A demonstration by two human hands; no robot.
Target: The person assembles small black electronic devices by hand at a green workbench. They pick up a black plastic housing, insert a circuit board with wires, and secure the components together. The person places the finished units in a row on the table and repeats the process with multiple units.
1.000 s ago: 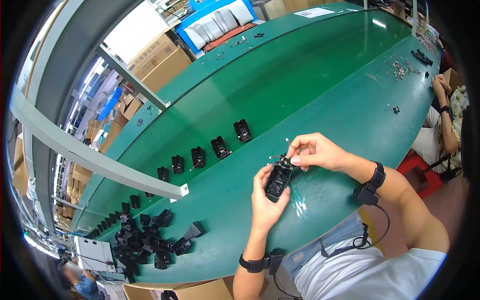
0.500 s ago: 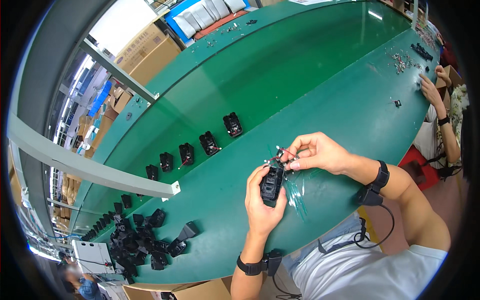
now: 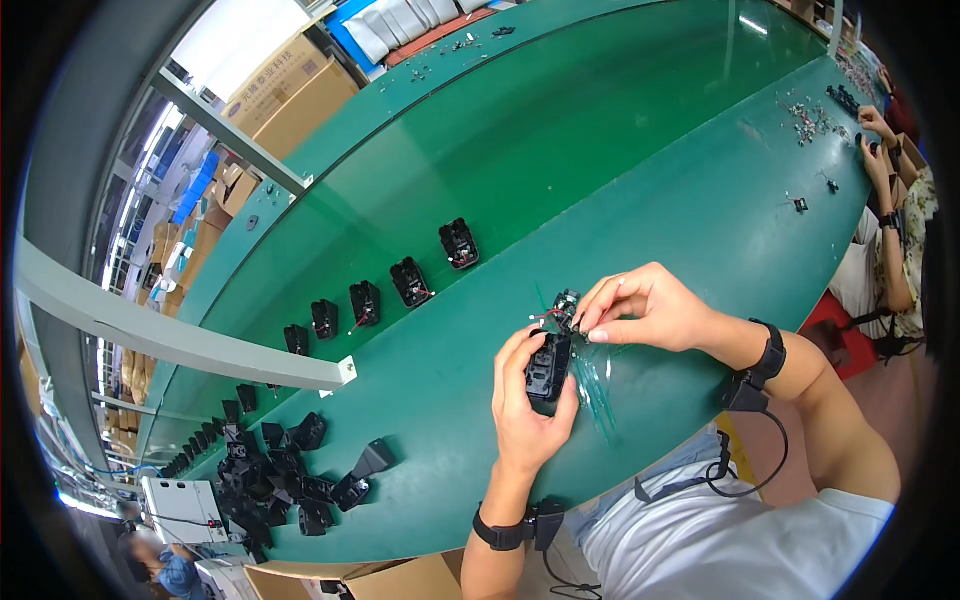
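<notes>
My left hand (image 3: 528, 415) is wrapped round a black plastic housing (image 3: 547, 368), its hollow side facing up. At the housing's upper end, my right hand (image 3: 645, 310) pinches a small black part with red wires (image 3: 566, 308). A white connector shows on one wire near my left fingertips. Exactly how the small part meets the housing is hidden by my fingers. Under and beside the housing lies a bunch of thin, clear green strips (image 3: 597, 395), close to both hands.
Several wired black housings stand in a row on the green belt (image 3: 410, 282). A heap of black housings (image 3: 265, 475) lies at left beside a grey metal frame (image 3: 200, 335). At far right, a co-worker's hands (image 3: 875, 140) are near scattered small parts (image 3: 808, 122).
The small wired part shows more fully above the housing, and my right fingers have shifted slightly. The housing has tilted a little. Another small black part lies near the co-worker, whose hands have moved.
</notes>
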